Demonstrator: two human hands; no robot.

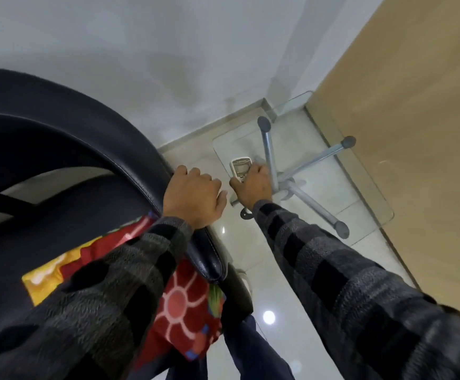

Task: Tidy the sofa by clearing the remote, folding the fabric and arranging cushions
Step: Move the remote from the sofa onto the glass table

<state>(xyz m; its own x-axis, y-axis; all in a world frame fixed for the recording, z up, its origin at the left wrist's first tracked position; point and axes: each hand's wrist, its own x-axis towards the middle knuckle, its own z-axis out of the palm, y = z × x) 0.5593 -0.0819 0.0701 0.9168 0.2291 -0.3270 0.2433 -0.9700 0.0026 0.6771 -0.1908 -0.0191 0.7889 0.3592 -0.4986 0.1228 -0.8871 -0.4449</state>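
My right hand [252,185] holds a white remote [240,167] with a small screen, low over the glass top of a side table [371,204]. My left hand [194,197] rests with curled fingers on the black leather sofa armrest [141,174], holding nothing. A red floral fabric [185,303] with yellow patches lies on the sofa seat under my left forearm, draping over the seat's front edge. No cushions are in view.
The glass table stands on crossed grey metal legs [300,185] in the corner, between a white wall [168,50] and a light wooden panel [415,133]. Glossy pale floor tiles [278,297] lie below. My dark trouser leg [250,352] stands by the sofa.
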